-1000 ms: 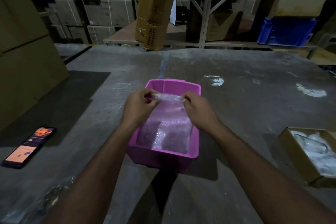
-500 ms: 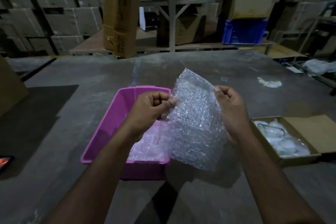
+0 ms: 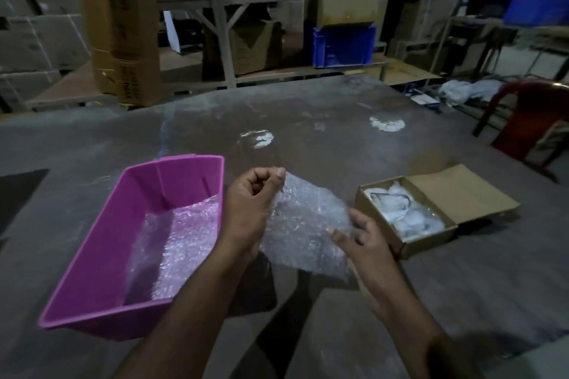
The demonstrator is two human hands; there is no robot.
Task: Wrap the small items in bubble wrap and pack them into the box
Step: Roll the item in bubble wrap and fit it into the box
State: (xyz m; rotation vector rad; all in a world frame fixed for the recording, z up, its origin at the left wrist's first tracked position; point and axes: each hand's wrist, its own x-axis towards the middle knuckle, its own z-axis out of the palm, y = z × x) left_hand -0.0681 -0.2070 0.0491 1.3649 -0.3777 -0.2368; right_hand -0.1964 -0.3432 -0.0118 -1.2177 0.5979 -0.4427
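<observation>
I hold a clear bubble wrap sheet (image 3: 303,224) above the table, between the pink bin and the cardboard box. My left hand (image 3: 252,206) pinches its top corner with curled fingers. My right hand (image 3: 361,244) grips its lower right edge. The pink plastic bin (image 3: 101,240) sits at left, with more bubble wrap (image 3: 181,237) lying inside. An open small cardboard box (image 3: 406,243) at right holds several small white wrapped items (image 3: 403,212).
The grey table (image 3: 308,132) stretches ahead, with white smudges on it. A tall cardboard carton (image 3: 120,24) stands at its far left edge. A red chair (image 3: 529,123) is at far right. Shelving with boxes and a blue crate (image 3: 343,43) fills the background.
The sheet came up out of the pink bin and moved right and lower toward the cardboard box. My right hand dropped from the top edge to the lower right edge. The view swung right.
</observation>
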